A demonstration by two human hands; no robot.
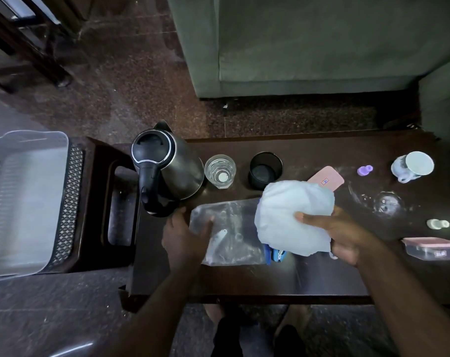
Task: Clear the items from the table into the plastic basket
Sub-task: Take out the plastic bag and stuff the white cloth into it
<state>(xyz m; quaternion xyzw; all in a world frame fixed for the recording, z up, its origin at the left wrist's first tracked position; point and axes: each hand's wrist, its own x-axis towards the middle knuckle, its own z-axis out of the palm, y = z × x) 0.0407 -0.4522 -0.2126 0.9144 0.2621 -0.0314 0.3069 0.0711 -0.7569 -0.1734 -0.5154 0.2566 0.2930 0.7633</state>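
Right hand point(347, 233) clasps soft, rounded white cloth point(293, 215).

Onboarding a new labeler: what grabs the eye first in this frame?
The pale blue cloth held up in the right hand at the table's middle, over a clear plastic bag gripped by the left hand. Then the steel kettle at the table's left end, and the empty plastic basket far left.

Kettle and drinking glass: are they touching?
Cannot tell. In the head view the glass stands right beside the kettle, whose bulging steel side overlaps the glass rim from above, hiding any gap or contact.
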